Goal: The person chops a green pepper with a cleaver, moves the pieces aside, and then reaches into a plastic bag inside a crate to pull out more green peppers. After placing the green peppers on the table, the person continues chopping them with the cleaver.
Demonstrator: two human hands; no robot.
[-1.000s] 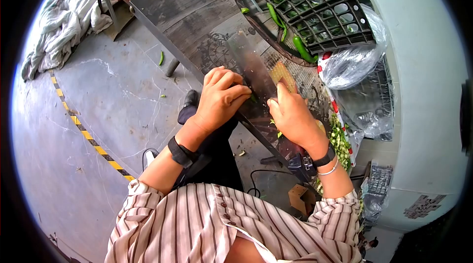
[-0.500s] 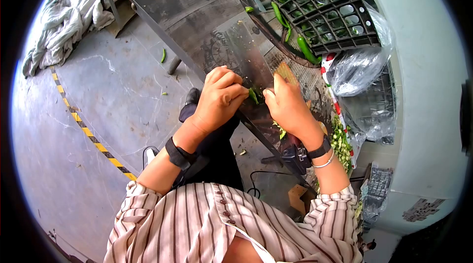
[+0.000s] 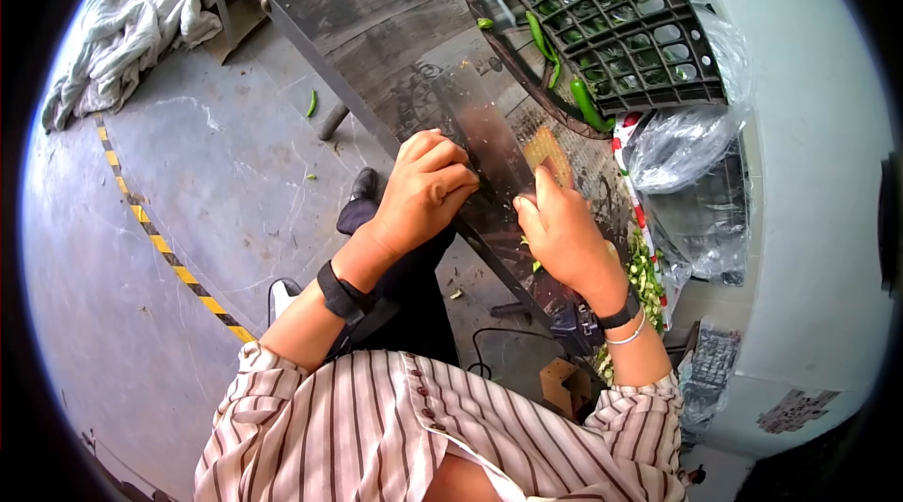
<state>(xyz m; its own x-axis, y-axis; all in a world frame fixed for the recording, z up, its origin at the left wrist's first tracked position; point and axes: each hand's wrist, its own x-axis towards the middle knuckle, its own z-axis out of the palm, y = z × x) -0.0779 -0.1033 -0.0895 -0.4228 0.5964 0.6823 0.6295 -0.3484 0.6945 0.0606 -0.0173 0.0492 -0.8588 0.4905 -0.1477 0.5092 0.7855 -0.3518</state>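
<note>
My left hand [image 3: 428, 184] is closed with its fingers bunched at the front edge of the dark table [image 3: 376, 8]. Whatever it pinches, if anything, is hidden. My right hand [image 3: 569, 239] is wrapped round the hidden handle of a broad-bladed knife [image 3: 489, 140]. The wide, shiny blade, flecked with small bits, slants up and left over the tabletop between my hands. Just beyond my right hand lies a yellow textured piece [image 3: 547, 156]. Whole green chili peppers [image 3: 587, 105] lie farther back, and chopped green pieces [image 3: 643, 271] are heaped to the right.
A black plastic crate [image 3: 611, 22] with green contents stands at the back right. Clear plastic wrap [image 3: 682, 159] hangs beside it. On the floor are a cloth heap [image 3: 132, 31], a cable [image 3: 480, 337] and a cardboard box [image 3: 564, 384]. Striped tape [image 3: 188, 276] crosses the floor.
My right hand and the knife have shifted right and slightly down, away from my left hand. The green pepper piece seen at my left fingertips no longer shows.
</note>
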